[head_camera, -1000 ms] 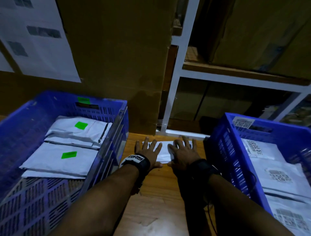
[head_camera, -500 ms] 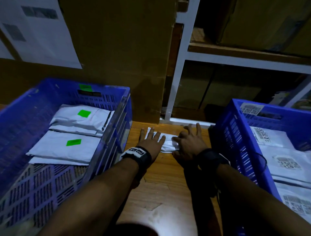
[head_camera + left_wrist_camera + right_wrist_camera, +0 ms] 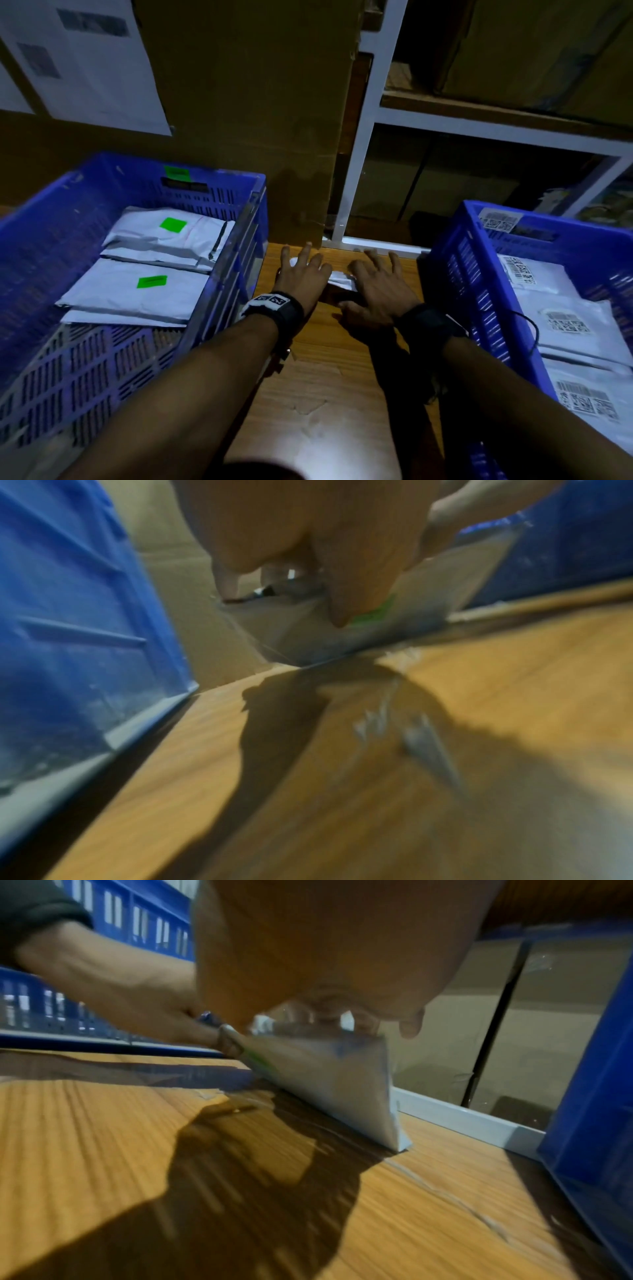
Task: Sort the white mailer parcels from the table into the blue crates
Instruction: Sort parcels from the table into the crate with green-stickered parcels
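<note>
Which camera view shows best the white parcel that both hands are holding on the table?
The right wrist view: the white parcel is seen tilted, its lower edge on the table. The left wrist view shows it blurred behind the fingers. In the head view both hands hide most of it.

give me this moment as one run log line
step: lifting parcel off table | left hand: grips left end | right hand: grips right end | parcel: near edge raised, far edge on table | crates: parcels inside both
</note>
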Available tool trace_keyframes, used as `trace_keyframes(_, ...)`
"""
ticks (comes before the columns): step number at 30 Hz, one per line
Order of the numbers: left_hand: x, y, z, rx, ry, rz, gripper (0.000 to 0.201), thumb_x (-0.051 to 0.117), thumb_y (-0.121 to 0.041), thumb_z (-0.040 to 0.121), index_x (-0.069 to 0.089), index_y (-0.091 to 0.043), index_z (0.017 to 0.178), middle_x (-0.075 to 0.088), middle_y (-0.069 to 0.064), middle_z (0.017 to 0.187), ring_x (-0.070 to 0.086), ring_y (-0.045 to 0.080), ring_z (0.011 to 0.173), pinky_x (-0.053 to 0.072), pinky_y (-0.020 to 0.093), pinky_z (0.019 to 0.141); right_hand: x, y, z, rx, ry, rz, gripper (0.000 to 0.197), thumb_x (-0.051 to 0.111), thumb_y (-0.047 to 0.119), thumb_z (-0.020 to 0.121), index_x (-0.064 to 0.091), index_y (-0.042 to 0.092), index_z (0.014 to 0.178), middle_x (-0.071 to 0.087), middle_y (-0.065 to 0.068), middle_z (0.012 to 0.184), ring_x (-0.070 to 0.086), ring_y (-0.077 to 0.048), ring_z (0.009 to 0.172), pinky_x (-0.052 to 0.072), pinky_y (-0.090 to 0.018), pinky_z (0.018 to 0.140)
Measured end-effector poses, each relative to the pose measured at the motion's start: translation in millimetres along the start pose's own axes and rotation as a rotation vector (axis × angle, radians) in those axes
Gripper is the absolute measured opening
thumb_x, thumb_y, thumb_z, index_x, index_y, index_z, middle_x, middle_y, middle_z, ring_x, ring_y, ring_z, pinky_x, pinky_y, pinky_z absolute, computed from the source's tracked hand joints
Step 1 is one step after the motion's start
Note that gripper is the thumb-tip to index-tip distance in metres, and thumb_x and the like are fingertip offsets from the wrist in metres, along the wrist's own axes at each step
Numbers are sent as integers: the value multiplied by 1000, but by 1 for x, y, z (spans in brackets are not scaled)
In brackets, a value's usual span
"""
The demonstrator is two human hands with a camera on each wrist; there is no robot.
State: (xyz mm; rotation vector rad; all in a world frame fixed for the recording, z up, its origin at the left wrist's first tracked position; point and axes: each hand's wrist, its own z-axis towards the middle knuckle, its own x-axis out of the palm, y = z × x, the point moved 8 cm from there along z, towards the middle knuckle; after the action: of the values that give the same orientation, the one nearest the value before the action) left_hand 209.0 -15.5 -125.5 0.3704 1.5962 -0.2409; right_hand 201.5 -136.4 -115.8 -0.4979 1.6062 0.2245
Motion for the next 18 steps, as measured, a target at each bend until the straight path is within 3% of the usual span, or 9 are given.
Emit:
trace_keyframes(3, -16, -1, 0, 23, -9, -22, 62, 61, -22, 95, 32, -22, 149, 14, 9, 165, -4, 34, 152, 0, 71, 114, -8, -8, 0, 39, 14, -86, 40, 38, 42, 102, 41, 23, 137, 25, -3, 159, 1, -30, 151, 1, -69, 114)
trace_keyframes(6, -33, 6, -2, -9, -29, -45, 83, 63, -25, 93, 11, -20, 158, 2, 8, 166, -8, 34, 152, -2, 69, 116, -23, -20, 1, 56, 2, -72, 44, 44, 47, 99, 44, 26, 138, 27, 1, 159, 2, -29, 151, 2, -71, 112)
trace_keyframes(10, -55, 22, -5, -127, -158, -58, 85, 58, -11, 92, 5, -15, 159, -8, 12, 166, -12, 37, 151, 3, 66, 118, -42, -38, -3, 158, 29, 59, 47, 47, 46, 96, 48, 23, 137, 37, 0, 152, 1, -33, 149, 2, -68, 112)
trace_keyframes(13, -68, 24, -10, -149, -237, -55, 97, 63, -12, 88, -3, -14, 158, -19, 15, 163, -18, 40, 149, 4, 67, 117, -57, -43, -10, 226, 64, 199, 34, 44, 44, 99, 58, 20, 119, 42, -3, 148, 2, -35, 149, 2, -64, 115)
trace_keyframes(16, -79, 21, -17, -126, -307, -42, 110, 69, -17, 84, -14, -14, 156, -30, 17, 159, -24, 41, 147, 0, 67, 117, -75, -44, -17, 259, 62, 282, 26, 41, 44, 101, 57, 25, 94, 43, -4, 148, 2, -33, 150, 0, -62, 116)
trace_keyframes(18, -85, 20, -22, -106, -355, -52, 110, 67, -17, 85, -18, -15, 155, -34, 17, 157, -27, 41, 146, -2, 68, 116, -87, -44, -22, 259, 38, 308, 31, 39, 45, 102, 62, 24, 104, 39, -3, 151, 1, -32, 150, -2, -63, 115)
